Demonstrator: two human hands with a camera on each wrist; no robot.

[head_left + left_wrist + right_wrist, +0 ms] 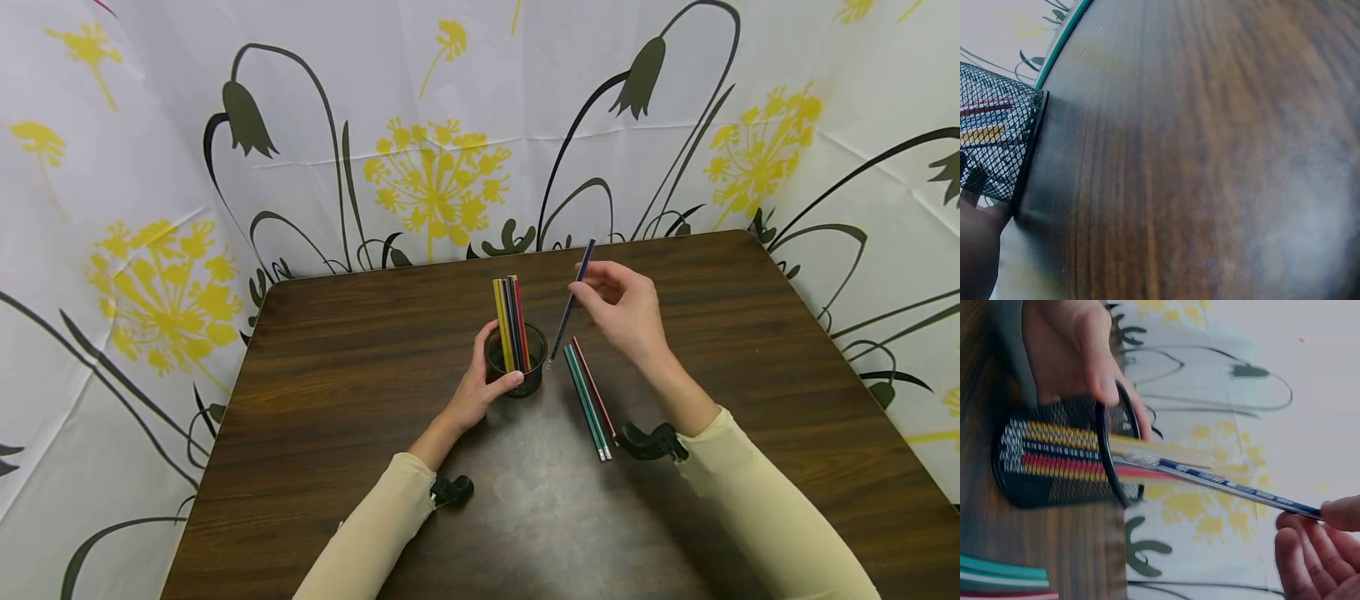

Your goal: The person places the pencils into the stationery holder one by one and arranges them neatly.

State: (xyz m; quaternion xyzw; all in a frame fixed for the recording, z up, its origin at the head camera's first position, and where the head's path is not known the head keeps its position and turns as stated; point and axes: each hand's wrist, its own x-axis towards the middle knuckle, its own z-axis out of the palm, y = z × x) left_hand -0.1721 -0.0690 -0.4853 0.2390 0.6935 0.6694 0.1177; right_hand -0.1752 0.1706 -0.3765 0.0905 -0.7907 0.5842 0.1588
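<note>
Left hand (480, 385) grasping black mesh cup (516, 360) of upright pencils, right hand (624, 310) pinching blue pencil (572, 300) tip-down beside its rim, 3 pencils (589, 397) lying on brown table (322, 392)

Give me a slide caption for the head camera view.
Left hand steadies mesh cup; right hand pinches blue pencil.

Even bright light, soft shadows; wrist views blurred, head view edge-warped

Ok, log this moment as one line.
left hand: grips mesh cup | right hand: pinches blue pencil, tip by cup rim | spare pencils: flat on table
</note>
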